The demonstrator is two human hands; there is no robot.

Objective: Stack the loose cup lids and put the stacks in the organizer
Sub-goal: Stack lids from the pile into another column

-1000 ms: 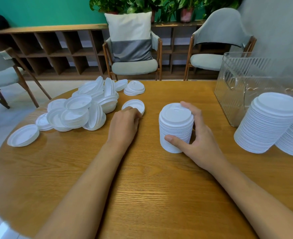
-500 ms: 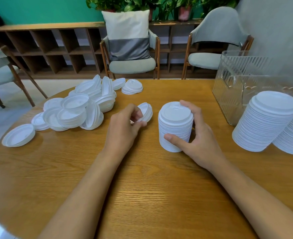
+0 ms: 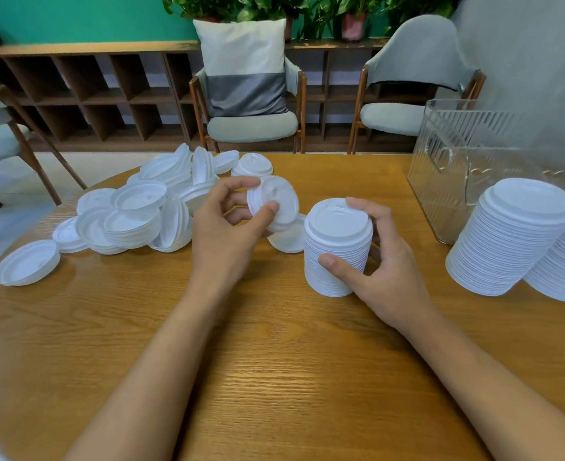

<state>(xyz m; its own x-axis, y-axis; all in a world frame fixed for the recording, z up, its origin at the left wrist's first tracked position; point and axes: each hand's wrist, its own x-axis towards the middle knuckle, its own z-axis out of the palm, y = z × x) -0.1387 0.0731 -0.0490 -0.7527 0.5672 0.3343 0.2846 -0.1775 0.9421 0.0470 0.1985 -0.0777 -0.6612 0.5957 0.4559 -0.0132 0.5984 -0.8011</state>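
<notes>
Nearest the viewer, a broad stretch of wood grain on the round table [image 3: 274, 377] shows between the two forearms, and the table's curved edge runs off to the lower left. Farther in, the right hand [image 3: 386, 274] grips a short stack of lids [image 3: 337, 251] standing upright on the wood, thumb pressed on its near side and fingers curled over the far rim. Just left of it, the left hand [image 3: 223, 234] is raised off the table and pinches a single lid [image 3: 276, 202] tilted on edge, thumb on its near face and fingers curled behind it. That lid is near the stack's top but apart from it. One loose lid [image 3: 287, 239] lies flat between the hands, beside the stack's far side. To the left, the pile of loose lids [image 3: 141, 211] sprawls toward the table's edge, and a lone lid [image 3: 26, 262] lies close to that rim. On the right, two tall stacks [image 3: 510, 237] lean together, the outer one cut by the frame. They stand directly in front of the clear ribbed organizer [image 3: 467, 151], blocking its near side. Beyond the table's far edge stand chairs [image 3: 253, 126], one holding a cushion [image 3: 244, 61], then a low wooden shelf [image 3: 75, 84] and potted plants [image 3: 258, 5]
</notes>
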